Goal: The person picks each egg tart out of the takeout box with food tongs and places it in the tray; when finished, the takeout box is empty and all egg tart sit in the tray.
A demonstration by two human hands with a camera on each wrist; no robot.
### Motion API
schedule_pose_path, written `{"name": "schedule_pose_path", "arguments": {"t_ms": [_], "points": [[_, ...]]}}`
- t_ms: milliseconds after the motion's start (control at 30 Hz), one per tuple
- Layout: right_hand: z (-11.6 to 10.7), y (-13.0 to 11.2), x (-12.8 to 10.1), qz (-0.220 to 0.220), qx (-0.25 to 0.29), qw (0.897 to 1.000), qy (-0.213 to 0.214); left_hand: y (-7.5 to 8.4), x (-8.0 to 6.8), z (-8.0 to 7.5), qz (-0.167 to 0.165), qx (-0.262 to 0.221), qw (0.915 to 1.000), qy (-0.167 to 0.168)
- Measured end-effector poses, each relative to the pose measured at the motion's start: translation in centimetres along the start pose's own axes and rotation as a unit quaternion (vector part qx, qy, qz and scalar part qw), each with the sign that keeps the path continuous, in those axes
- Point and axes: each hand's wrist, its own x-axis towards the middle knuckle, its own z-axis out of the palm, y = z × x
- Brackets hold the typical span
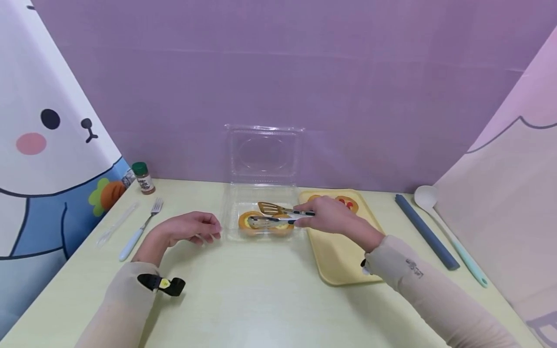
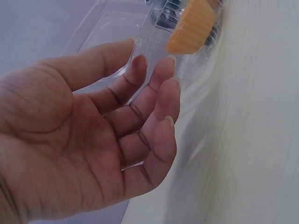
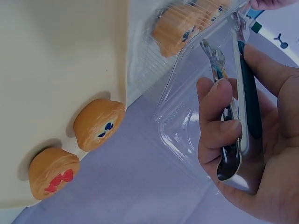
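Observation:
My right hand [image 1: 328, 214] grips a pair of metal tongs [image 3: 250, 93] with dark handle inlays. The tong ends, one of them slotted, reach over two tarts [image 1: 248, 223] in a clear plastic clamshell box [image 1: 261, 194]. Whether the ends touch a tart cannot be told. The box's lid [image 1: 263, 154] stands raised at the back. Just left of the box, my left hand [image 1: 191, 226] hovers with loosely curved fingers and holds nothing; one ridged orange tart [image 2: 194, 28] shows beyond its fingertips. Two more tarts, one red-topped [image 3: 53, 172] and one blue-dotted [image 3: 98, 123], sit on a yellow tray.
The yellow tray [image 1: 344, 263] lies right of the box, under my right forearm. Farther right are a blue-grey rod [image 1: 426, 232] and a pale spoon [image 1: 448, 229]. At left lie a fork [image 1: 145, 224] and a clear plastic utensil [image 1: 116, 224], with a green-capped shaker [image 1: 144, 179] behind.

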Motion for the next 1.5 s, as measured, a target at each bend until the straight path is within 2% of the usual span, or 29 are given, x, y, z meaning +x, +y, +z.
{"name": "schedule_pose_path", "arguments": {"t_ms": [500,733,800,1100,1500], "points": [[-0.3,-0.7,1.3,-0.01,-0.035,0.999,-0.028,0.2,-0.1,0.1,0.005,-0.003,1.0,-0.003],[-0.8,-1.0,1.9,0.029,0.003,0.996,-0.086,0.0,-0.1,0.2,0.001,-0.008,1.0,-0.001],[-0.9,-1.0,2.2,0.028,0.008,0.995,-0.094,0.0,-0.1,0.2,0.0,-0.008,1.0,-0.001],[-1.1,-0.8,3.0,0.02,0.027,0.994,-0.104,0.1,-0.2,0.2,0.004,-0.009,0.9999,-0.004],[-0.9,-1.4,3.8,0.031,0.047,0.99,-0.127,0.1,-0.1,0.2,0.008,-0.007,0.9999,-0.005]]}}
